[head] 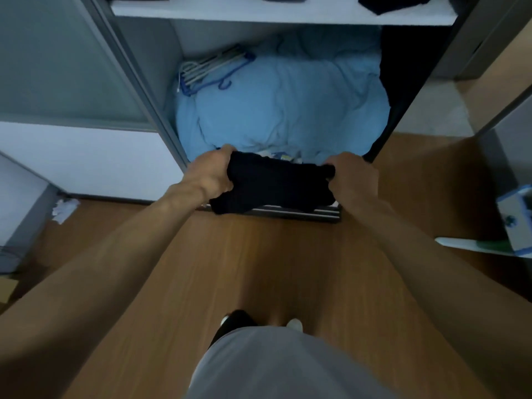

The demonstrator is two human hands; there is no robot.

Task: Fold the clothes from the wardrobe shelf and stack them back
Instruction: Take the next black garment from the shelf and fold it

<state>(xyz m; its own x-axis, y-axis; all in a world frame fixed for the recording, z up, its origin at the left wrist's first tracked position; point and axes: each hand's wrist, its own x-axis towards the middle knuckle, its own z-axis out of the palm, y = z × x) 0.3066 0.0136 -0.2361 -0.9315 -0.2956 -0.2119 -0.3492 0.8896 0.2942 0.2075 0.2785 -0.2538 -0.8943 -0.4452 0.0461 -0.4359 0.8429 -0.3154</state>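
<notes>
A black garment (273, 185) hangs bunched between my two hands in front of the open wardrobe, above its floor rail. My left hand (210, 171) grips its left end with curled fingers. My right hand (352, 175) grips its right end the same way. The white wardrobe shelf (282, 17) runs across the top of the view with dark clothes (385, 2) lying on it, mostly cut off by the frame edge.
Below the shelf a light blue duvet (285, 105) fills the wardrobe bottom, with a bundle of hangers (210, 70) on its left. The sliding door frame (138, 90) stands at left. Wooden floor (273, 269) lies underfoot; a white box (518, 223) is at right.
</notes>
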